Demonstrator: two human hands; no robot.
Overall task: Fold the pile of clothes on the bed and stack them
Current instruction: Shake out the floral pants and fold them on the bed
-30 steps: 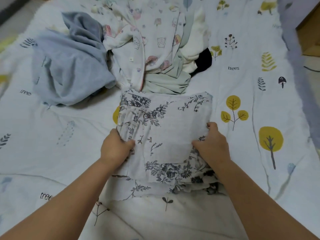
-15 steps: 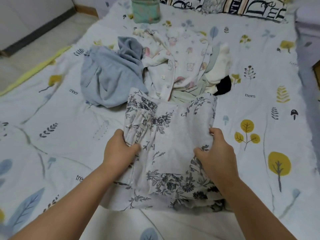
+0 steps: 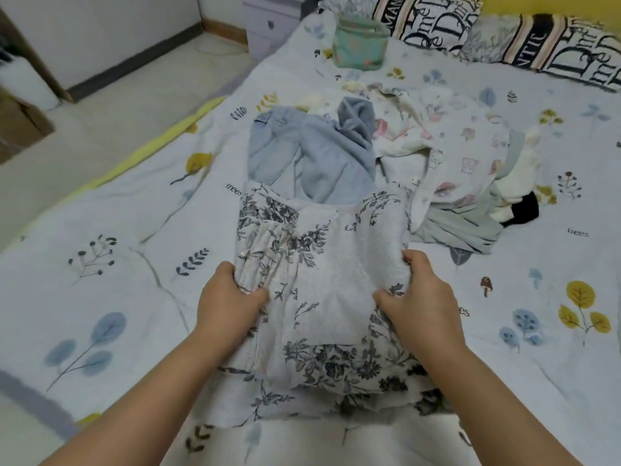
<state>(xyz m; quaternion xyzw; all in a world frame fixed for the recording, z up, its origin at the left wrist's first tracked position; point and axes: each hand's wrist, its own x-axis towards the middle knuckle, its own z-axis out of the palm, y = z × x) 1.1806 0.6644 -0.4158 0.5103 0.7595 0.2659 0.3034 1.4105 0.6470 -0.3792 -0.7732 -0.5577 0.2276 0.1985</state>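
A folded white garment with a dark floral print [image 3: 322,274] is held up in front of me, its lower part still lying on the bed. My left hand [image 3: 228,297] grips its left edge and my right hand [image 3: 416,297] grips its right edge, thumbs on top. Behind it lies the unfolded pile: a light blue garment [image 3: 302,156], a white cartoon-print pyjama top [image 3: 470,153], a pale green piece [image 3: 457,223], and white and black items [image 3: 517,203].
The bedsheet [image 3: 100,280] is white with leaf and tree prints. A green fabric basket [image 3: 359,45] stands at the head, beside lettered pillows [image 3: 537,38]. The floor [image 3: 117,95] lies left of the bed, with a small drawer unit [image 3: 268,25].
Both hands have raised the floral garment's far edge off the bed, keeping their grip. The view has tilted up, bringing the basket, pillows and floor into sight.
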